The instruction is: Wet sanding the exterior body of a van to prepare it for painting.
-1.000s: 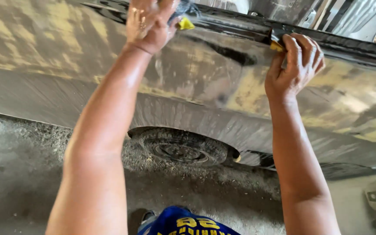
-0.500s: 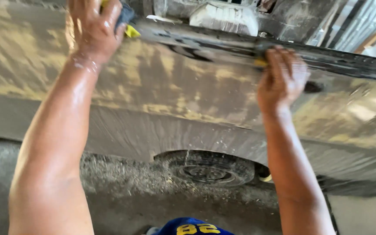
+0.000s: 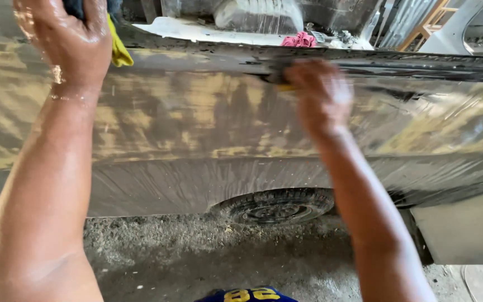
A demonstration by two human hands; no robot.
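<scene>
1. Our wet left hand (image 3: 65, 42) grips a yellow cloth (image 3: 118, 50) against the car panel's (image 3: 197, 128) upper edge.
2. Our blurred right hand (image 3: 320, 95) presses the same edge; we cannot tell its grip.
3. Tyre (image 3: 278, 206) below.

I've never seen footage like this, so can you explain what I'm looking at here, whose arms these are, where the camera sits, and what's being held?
There is no machine here. The camera is worn on a person's head and looks down and forward, so the two bare arms reaching out are that person's own.

The left hand is wet and grips a yellow cloth with something dark above it, up near the top edge of a car body panel. The right hand is blurred, pressed against the same panel near a dark trim strip; a bit of yellow shows under its fingers, but what it is cannot be told.

The panel is shiny and streaked. Below it sits a tyre on gritty ground. Beyond the panel lies a pink rag.
</scene>
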